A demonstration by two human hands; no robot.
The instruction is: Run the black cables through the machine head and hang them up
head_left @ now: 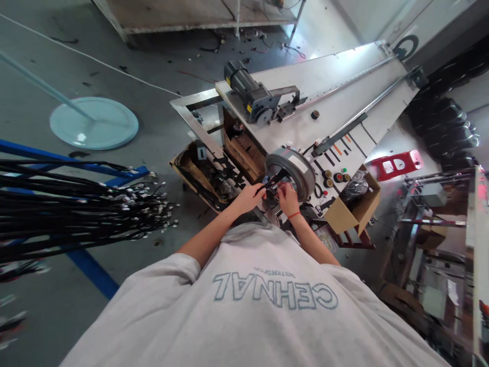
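Note:
My left hand (250, 198) is closed around a black cable (275, 179), which runs up and to the right from my fingers. Close beside it, my right hand (287, 199) has its fingers pinched together at the cable's near side; what lies between them is too small to make out. Just beyond both hands stands a large grey reel (303, 173) with a pale label on its rim. My right fingers are in front of the reel's lower left part and hide some of it.
The white-topped machine bench (336, 107) carries a motor (244, 84) and long rods. Near its front are push buttons (338, 177). A cardboard box (357, 206) stands to the right, an open carton (198, 176) to the left. Many black cables (76, 204) hang on a blue rack (91, 270).

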